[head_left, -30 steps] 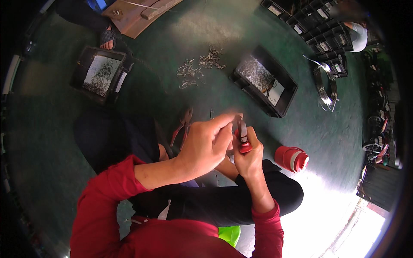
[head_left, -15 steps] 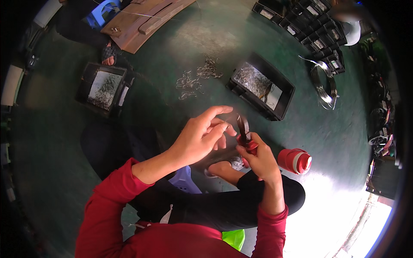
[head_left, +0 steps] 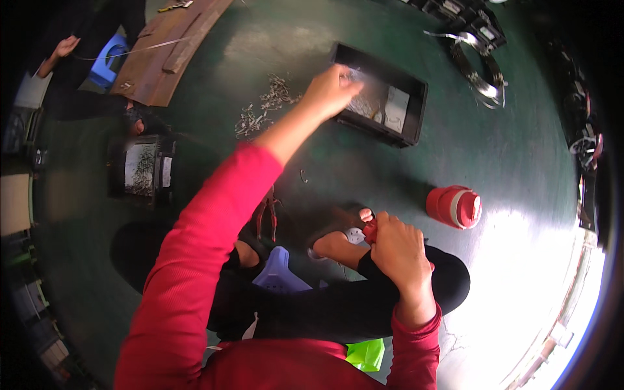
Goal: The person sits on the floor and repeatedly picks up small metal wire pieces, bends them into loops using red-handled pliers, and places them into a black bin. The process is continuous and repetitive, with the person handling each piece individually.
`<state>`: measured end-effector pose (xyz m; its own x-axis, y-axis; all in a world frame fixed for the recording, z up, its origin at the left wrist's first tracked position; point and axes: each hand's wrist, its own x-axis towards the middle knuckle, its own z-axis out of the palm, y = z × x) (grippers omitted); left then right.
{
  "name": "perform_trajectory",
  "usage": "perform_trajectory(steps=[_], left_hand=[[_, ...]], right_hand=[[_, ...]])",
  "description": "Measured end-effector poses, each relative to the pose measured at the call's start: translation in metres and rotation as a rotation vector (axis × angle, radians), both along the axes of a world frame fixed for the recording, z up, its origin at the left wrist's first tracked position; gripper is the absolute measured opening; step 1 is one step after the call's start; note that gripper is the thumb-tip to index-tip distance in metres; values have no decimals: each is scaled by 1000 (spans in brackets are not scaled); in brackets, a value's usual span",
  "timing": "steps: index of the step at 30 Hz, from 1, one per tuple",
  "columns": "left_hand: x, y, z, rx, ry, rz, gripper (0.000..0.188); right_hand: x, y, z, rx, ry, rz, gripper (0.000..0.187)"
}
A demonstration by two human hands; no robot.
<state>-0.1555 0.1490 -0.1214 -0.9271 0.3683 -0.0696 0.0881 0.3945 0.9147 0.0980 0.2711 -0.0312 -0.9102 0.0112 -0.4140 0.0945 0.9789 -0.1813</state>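
Note:
My left hand (head_left: 330, 92) is stretched out over the near-left end of a black crate (head_left: 419, 114) holding many thin bent metal wire pieces (head_left: 369, 104). Its fingers are bent and blurred, so whether they hold anything is unclear. My right hand (head_left: 402, 253) is closed on red-handled pliers (head_left: 370, 231) above my right knee; the jaws are blurred and hard to see. A second pair of red-handled pliers (head_left: 272, 221) lies on the floor between my feet. Just beyond it lies a single small wire hook (head_left: 303, 175).
Bent wire pieces (head_left: 276, 94) lie heaped on the floor left of the crate. Another black crate (head_left: 166, 172) stands at left, a wire coil (head_left: 484, 81) at far right. A red jug (head_left: 448, 207) sits right of my hand. A co-worker's hand (head_left: 67, 45) holds wire beside wooden boards (head_left: 146, 71).
My left hand has moved away from the pliers, forward to the crate. My right hand has lowered slightly with the pliers. The view has shifted, uncovering the pliers on the floor.

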Motion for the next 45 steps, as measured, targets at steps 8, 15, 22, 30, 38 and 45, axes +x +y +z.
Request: perform_trajectory(steps=[8,15,22,30,38,45], left_hand=[[33,-54,-179,-408,-19,-102,22],[128,-94,-252,-384,-52,-17,17],[120,-110,-252,-441,209,-396,19],[104,-84,-204,-392,302,-266,12],[70,-91,8,361,-507,-166,18],[132,-127,111,307,-484,-133,18]], right_hand=[[-2,11,-4,56,-78,45,17],[-10,7,-10,14,-141,65,20],[-12,5,-15,-17,-145,10,22],[-21,7,-11,-53,-196,-120,23],[-33,7,15,-422,-27,-281,28],[-33,-23,36,-882,-278,-289,29]])
